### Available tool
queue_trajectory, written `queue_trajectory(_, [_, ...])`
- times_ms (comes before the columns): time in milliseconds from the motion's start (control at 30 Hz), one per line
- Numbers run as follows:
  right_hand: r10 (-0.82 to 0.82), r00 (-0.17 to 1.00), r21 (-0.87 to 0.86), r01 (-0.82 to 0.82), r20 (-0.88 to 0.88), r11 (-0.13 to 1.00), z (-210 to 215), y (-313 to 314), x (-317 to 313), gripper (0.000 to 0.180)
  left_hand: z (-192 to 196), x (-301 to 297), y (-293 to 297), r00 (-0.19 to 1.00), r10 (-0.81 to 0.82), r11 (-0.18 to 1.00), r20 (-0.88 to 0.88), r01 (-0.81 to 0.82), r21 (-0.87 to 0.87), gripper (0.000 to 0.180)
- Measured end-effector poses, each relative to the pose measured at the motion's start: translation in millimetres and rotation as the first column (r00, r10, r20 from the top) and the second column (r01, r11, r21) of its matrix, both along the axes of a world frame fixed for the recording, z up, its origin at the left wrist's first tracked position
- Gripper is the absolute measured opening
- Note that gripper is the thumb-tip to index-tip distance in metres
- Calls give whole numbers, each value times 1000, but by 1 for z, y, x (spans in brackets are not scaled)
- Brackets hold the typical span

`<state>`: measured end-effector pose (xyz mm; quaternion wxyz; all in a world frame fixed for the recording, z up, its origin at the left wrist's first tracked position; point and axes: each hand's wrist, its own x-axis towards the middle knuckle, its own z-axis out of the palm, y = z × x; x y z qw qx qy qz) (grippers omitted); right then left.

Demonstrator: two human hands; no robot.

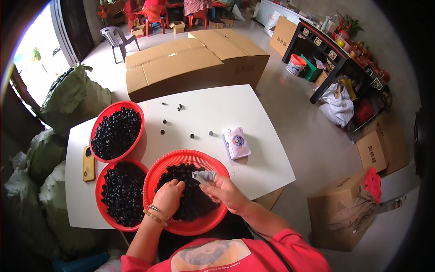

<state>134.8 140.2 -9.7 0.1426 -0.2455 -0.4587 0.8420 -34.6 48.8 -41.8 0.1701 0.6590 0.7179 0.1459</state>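
Observation:
A red plastic basket (pixel 154 168) full of small black round parts (pixel 192 204) stands at the table's near edge. My left hand (pixel 169 197) is over its left side, fingers curled together at the black parts; what they pinch is hidden. In my right hand (pixel 221 192) is a small pale, flat tool (pixel 200 178), held above the basket's right side. Grey wrapping (pixel 207 175) covers the finger beside the tool. The tool's tip points toward my left hand without visibly touching it.
Two red basins, one farther (pixel 142 136) and one nearer (pixel 100 199), hold more black parts on the left of the white table (pixel 263 158). A yellow phone (pixel 89 170), a purple-white packet (pixel 236 143) and several loose parts lie there. Beyond stand large cardboard boxes (pixel 181 61); sacks (pixel 68 99) crowd the left.

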Motion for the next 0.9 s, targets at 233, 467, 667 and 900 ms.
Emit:
queue_trajectory(233, [-49, 998, -39, 47, -34, 998, -10, -4, 0, 27, 25, 11, -7, 883, -29, 986, 468, -52, 159, 11])
queue_trajectory(467, [-19, 997, -30, 17, -74, 999, -10, -16, -7, 33, 34, 29, -19, -44, 65, 974, 997, -214, -73, 13])
queue_trajectory(667, [40, 997, -16, -41, -73, 999, 5, -20, -9, 34, 33, 37, -22, -16, 18, 946, 1000, -323, -22, 13])
queue_trajectory(900, [-38, 990, -70, 28, -135, 997, 10, -22, -13, 36, 41, 39, -21, 37, 81, 953, 996, -297, -66, 14])
